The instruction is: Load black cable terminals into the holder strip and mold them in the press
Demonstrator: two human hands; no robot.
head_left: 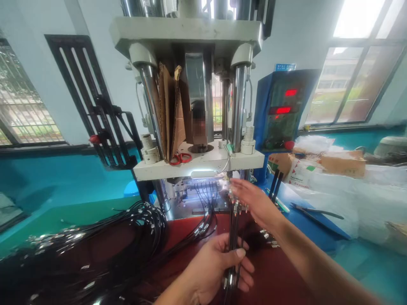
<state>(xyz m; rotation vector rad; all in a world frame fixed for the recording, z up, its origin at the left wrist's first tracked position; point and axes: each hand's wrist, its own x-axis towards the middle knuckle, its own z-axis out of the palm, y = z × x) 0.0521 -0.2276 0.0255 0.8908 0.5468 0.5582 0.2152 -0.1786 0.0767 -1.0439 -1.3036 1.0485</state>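
Down low our left hand [213,264] grips thin black cables [234,228], right hand [254,199] pinching their metal tips, over a glossy red mat [280,275] before the steel press [197,106].

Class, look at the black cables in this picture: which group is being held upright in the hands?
The small bundle of cables gripped by the left hand, its metal ends at the right hand. The big heap of cables lies loose on the table.

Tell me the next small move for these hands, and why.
Probably guide the cable bundle forward toward the lit press opening: the left hand grips its lower part, and the right hand pinches its connector tips just beside the opening.
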